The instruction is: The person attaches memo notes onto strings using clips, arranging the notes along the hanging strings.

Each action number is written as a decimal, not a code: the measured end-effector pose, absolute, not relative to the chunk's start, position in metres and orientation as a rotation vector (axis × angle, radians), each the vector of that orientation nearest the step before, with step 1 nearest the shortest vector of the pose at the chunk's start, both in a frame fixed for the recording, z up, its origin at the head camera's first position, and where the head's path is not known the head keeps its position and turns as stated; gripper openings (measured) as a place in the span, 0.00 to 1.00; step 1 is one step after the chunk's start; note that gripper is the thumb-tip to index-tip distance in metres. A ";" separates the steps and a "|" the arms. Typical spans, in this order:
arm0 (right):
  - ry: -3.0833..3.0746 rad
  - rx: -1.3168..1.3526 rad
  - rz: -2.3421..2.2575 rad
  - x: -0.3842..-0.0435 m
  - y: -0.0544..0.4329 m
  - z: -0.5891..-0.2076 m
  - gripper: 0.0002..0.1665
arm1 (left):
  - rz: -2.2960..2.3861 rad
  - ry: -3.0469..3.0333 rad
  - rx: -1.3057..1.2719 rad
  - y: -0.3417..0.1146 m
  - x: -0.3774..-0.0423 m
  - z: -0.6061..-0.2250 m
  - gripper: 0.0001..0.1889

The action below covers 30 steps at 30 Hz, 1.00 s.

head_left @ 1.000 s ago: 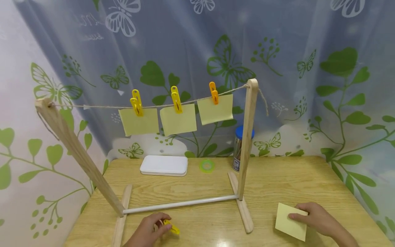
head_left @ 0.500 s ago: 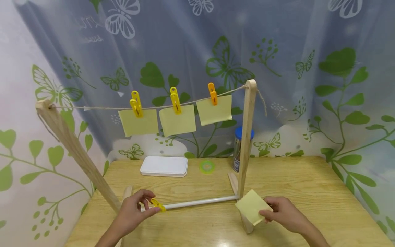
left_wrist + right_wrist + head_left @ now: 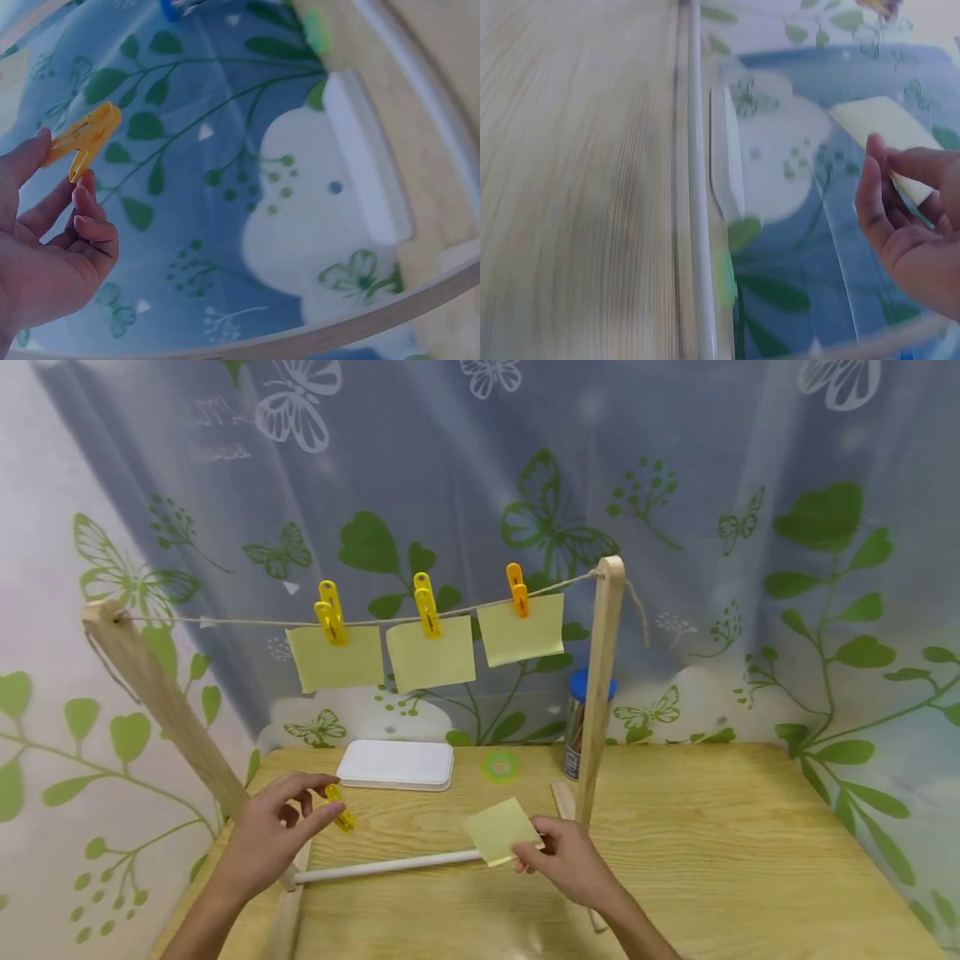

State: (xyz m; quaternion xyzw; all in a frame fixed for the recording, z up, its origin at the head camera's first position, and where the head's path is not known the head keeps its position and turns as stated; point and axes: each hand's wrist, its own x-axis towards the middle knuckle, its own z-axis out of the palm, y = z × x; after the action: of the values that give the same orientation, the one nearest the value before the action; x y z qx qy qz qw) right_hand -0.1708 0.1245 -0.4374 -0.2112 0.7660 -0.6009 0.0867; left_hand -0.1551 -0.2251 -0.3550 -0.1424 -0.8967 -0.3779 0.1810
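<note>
My left hand (image 3: 273, 831) pinches a yellow clothespin (image 3: 341, 807) between thumb and fingertips, near the rack's left post. In the left wrist view that clothespin (image 3: 84, 139) has its two legs spread apart. A pale yellow sticky note (image 3: 501, 832) is held at its right edge by my right hand (image 3: 568, 858), in front of the white crossbar. The right wrist view shows the note (image 3: 889, 124) between thumb and fingers. Above, a twine line (image 3: 255, 622) carries three hanging notes, the left one (image 3: 337, 664) and middle one (image 3: 435, 660) under yellow clothespins, the right one (image 3: 522, 633) under an orange clothespin.
Wooden posts (image 3: 602, 693) and a white crossbar (image 3: 390, 866) form the rack on the wooden table (image 3: 720, 843). Behind it lie a white case (image 3: 396, 764) and a green tape roll (image 3: 500, 767). A blue-lidded jar (image 3: 576, 727) stands by the right post. A patterned curtain hangs behind.
My left hand has risen and moved left with the clothespin. My right hand has brought the sticky note leftward and up from the table's right side. The hanging notes stay put.
</note>
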 end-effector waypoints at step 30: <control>1.789 -0.711 -2.301 -0.202 -0.085 -0.350 0.16 | -0.969 -2.082 -0.608 -0.248 -0.161 -0.164 0.14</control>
State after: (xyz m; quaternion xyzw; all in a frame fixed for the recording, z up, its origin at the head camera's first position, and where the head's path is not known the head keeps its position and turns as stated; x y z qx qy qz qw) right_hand -0.2021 -0.0851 -0.3496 -0.2365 0.5947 -0.7652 0.0707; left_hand -0.1611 -0.2479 -0.1641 -0.2374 -0.8129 -0.3782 0.3738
